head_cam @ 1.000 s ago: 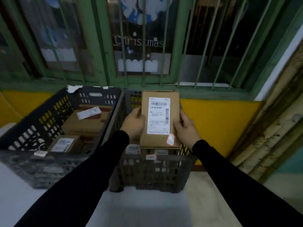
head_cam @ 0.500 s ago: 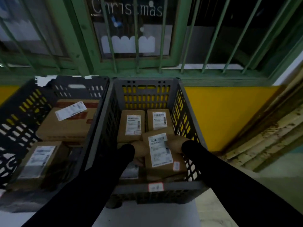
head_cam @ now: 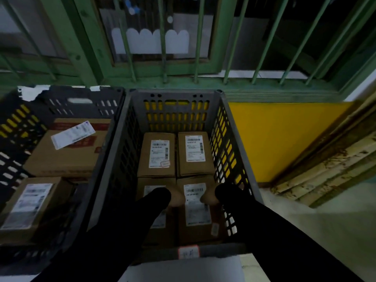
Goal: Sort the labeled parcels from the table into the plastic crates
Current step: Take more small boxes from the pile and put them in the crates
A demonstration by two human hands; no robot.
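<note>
A brown labeled parcel [head_cam: 198, 218] lies low in the near right corner of the grey plastic crate [head_cam: 175, 92]. My left hand [head_cam: 177, 198] and my right hand [head_cam: 208, 199] hold it by its left and right sides; my black sleeves hide most of both hands and the fingers. Two similar parcels [head_cam: 158, 155] [head_cam: 195, 153] fill the crate's far row. Another parcel [head_cam: 154, 226] sits near left under my left forearm.
A black crate [head_cam: 61, 92] stands touching on the left, holding a large box [head_cam: 67, 155] and a smaller labeled box [head_cam: 30, 206]. Green window bars [head_cam: 197, 47] and a yellow wall [head_cam: 274, 139] are behind. Worn wooden planks [head_cam: 325, 169] lean at right. A white surface [head_cam: 183, 269] lies in front.
Both hands brought the parcel down from above the crate into its near right corner. My view tilted downward and closer to the crates.
</note>
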